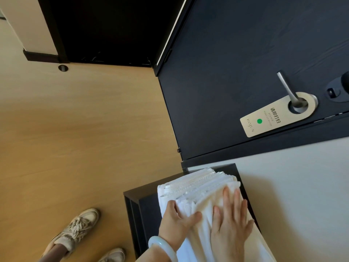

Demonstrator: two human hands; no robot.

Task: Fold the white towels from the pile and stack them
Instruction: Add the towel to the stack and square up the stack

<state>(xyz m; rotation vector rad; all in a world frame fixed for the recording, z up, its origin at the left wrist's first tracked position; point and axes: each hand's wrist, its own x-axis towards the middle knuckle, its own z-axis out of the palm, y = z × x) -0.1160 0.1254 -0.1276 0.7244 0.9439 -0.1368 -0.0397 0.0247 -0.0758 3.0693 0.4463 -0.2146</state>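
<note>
A stack of folded white towels point(198, 186) lies on a dark cabinet top point(149, 203) at the lower right. My right hand point(231, 222) lies flat on the top towel, fingers straight and spread. My left hand point(176, 222), with a pale bangle on the wrist, rests on the stack's left side; its thumb lies across the top and the fingers reach down the side, partly hidden. The stack's near end runs out of the bottom of the frame.
A dark door point(245, 63) with a metal lever handle point(287, 89) and a hanging door tag point(275, 116) stands behind the cabinet. A white wall point(302, 186) is on the right. My shoes point(81, 229) stand on the wooden floor point(75, 138) to the left.
</note>
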